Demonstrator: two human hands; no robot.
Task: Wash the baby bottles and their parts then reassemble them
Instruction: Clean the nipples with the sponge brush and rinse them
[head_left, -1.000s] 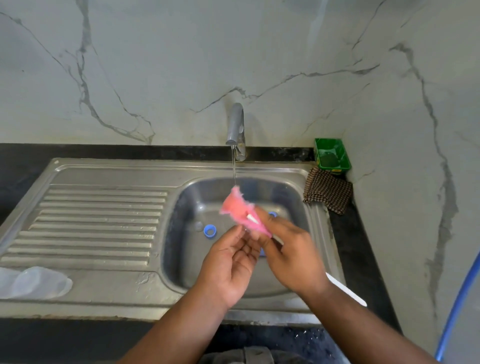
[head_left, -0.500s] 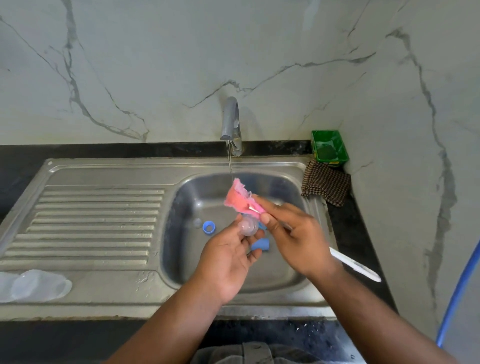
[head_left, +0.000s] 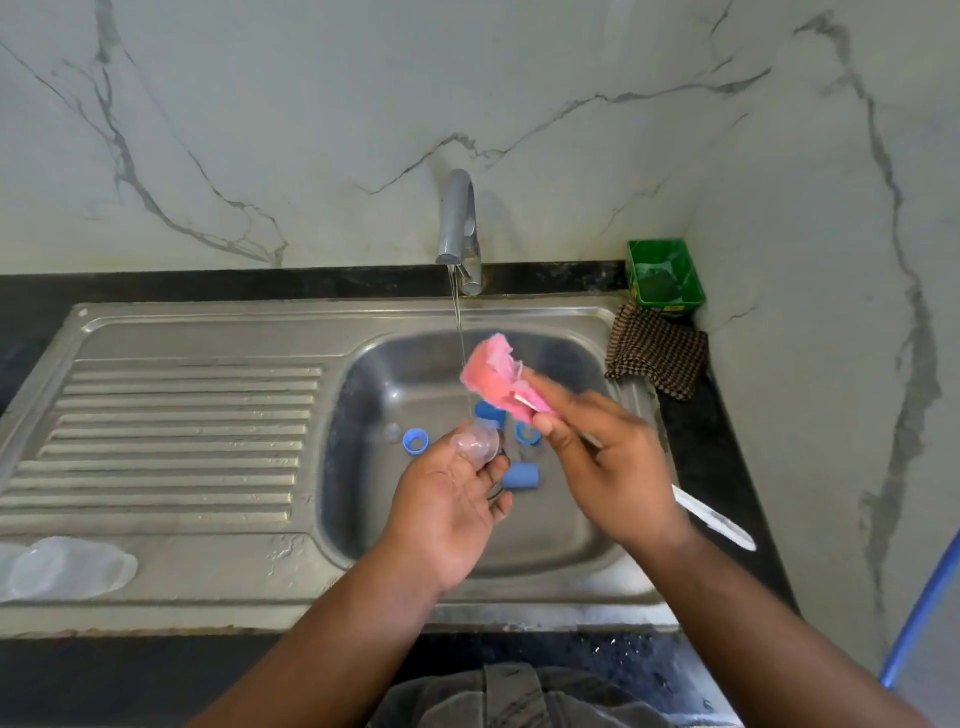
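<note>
While a thin stream of water runs from the tap (head_left: 459, 223) at the upper middle of the frame, we hold a clear, soft-looking teat (head_left: 475, 442) over the sink (head_left: 363, 483). It is see-through and dome-shaped, wet and glossy, and sits at the tips of our left hand (head_left: 447, 501), pinched between thumb and curled fingers with the palm turned up. Just to its right, our right hand (head_left: 608, 460) grips the brush (head_left: 496, 376) near its head. The pink sponge is ragged and points up toward the water, close to the teat but apart from it, while its white handle sticks out behind the wrist toward the right. Down in the basin lie blue parts: a ring (head_left: 415, 441) left of the teat, a cap (head_left: 521, 476) on its side below it, and two more pieces under the sponge. Clear bottle pieces (head_left: 65, 566) rest at the lower left edge on the draining board.
</note>
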